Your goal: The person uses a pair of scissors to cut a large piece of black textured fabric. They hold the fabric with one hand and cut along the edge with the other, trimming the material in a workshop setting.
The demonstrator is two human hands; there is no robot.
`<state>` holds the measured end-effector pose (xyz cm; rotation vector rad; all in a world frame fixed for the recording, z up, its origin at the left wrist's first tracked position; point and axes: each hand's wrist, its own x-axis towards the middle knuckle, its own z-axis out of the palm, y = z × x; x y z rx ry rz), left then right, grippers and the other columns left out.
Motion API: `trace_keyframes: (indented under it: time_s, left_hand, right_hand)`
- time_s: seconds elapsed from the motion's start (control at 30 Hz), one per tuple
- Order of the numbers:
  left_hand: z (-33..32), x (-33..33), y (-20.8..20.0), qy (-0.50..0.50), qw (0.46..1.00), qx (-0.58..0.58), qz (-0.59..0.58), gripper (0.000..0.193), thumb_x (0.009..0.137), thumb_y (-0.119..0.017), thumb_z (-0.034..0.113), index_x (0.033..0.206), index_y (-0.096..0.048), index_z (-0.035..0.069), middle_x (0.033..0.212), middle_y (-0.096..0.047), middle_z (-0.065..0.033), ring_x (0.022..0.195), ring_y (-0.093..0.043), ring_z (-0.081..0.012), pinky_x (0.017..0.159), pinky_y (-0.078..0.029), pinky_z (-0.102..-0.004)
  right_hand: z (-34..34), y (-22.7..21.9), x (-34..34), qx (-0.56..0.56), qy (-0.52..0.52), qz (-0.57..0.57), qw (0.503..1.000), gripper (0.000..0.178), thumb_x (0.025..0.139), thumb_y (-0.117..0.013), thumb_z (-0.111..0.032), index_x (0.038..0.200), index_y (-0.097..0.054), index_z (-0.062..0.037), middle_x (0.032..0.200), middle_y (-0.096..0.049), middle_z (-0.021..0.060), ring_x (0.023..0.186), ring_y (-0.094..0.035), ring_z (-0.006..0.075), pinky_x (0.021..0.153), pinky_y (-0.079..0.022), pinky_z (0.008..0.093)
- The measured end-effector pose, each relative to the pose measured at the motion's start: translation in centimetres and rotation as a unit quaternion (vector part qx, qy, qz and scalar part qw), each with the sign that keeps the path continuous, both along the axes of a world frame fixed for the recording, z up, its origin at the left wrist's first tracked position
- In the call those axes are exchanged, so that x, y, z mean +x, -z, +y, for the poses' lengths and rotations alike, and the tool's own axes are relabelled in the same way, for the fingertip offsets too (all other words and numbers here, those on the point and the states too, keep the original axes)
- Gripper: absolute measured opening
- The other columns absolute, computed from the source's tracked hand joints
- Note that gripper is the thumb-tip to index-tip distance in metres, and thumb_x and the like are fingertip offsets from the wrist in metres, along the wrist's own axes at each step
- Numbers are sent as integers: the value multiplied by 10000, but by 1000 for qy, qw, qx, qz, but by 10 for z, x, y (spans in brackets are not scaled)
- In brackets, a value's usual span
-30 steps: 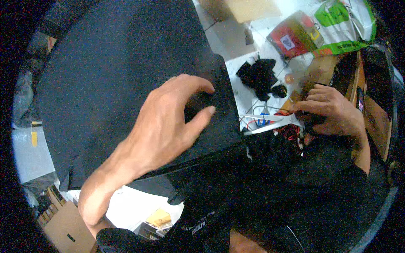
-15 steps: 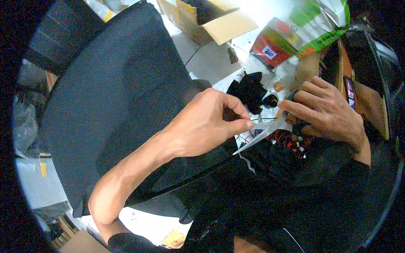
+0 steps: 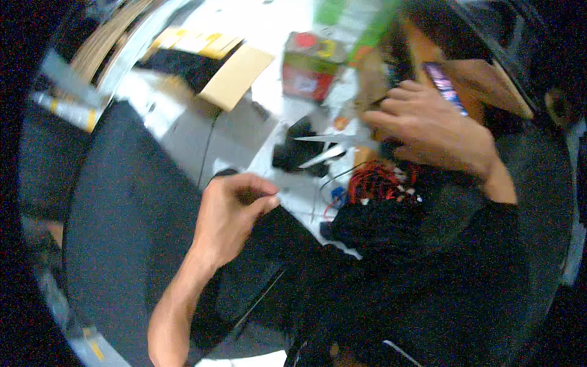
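"Looking through the head view, the only one we have, where do we find the scissors [image 3: 330, 139]?"

"We see them reaching out of our right hand [image 3: 428, 128], pointing toward the left. In the picture their tips overlap a crumpled black item [image 3: 298, 147] on the pale floor [image 3: 235, 140], and a tangle of red wires [image 3: 373, 183] lies just below."

"How are our hands set?"

"Our right grip is closed around the handles, which the fingers hide. On our left hand [image 3: 227, 214], above a dark grey panel [image 3: 122, 238], thumb and forefinger nearly meet. We cannot tell whether something thin is pinched there."

"Which step do we take this to be?"

"Handling the scissors beside the wires, we judge. Nothing plainly shows between the blades, so we would not call it a cut in progress."

"And what does the next move call for?"

"A clear sight of whatever sits between the blades before they close, we think, with the wires well out of reach."

"How do the scissors look?"

"Pale and silvery, two slim blades spread in a narrow V, each tapering to a point. Blur softens their edges, so we cannot judge sharpness or wear."
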<state>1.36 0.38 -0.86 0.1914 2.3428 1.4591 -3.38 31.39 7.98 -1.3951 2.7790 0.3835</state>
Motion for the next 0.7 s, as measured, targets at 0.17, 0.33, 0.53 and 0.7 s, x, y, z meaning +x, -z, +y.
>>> trace_keyframes:
  time_s: [0.17, 0.33, 0.53, 0.7]
  left_hand:
    - [28, -11, 5, -63, 997, 40, 5, 82, 809, -758, 20, 877, -716, -1, 874, -723, -50, 809, -646, -125, 786, -506, -272]
    - [29, -19, 32, -48, 951, -77, 295, 161, 819, -750, 25, 974, -739, -17, 866, -744, -104, 810, -688, -146, 761, -525, -284]
    - [15, -14, 4, -54, 983, -109, 135, 503, 797, -761, 56, 1277, -615, 28, 1240, -624, -224, 1146, -617, -271, 994, -457, -358]
    - [16, -7, -1, -61, 980, -64, 178, 654, 846, -750, 136, 1417, -467, -9, 1380, -555, -228, 1316, -508, -301, 1110, -391, -399]
  right_hand:
    - [4, 60, 16, 3, 183, -137, 974, 475, 698, -814, -331, 1022, -594, -62, 815, -638, 162, 823, -647, 382, 730, -507, 489]
    - [5, 149, 31, -166, 269, -291, 903, 557, 704, -827, -470, 1034, -690, -43, 818, -674, 235, 847, -658, 449, 700, -500, 522]
    - [-7, 168, 33, -428, 376, -307, 762, 433, 762, -844, -357, 988, -696, -19, 710, -664, 92, 629, -633, 230, 588, -488, 406]
    - [-31, 164, 22, -558, 290, -328, 705, 530, 770, -853, -241, 1185, -644, 14, 869, -680, 31, 795, -597, 96, 708, -493, 281]
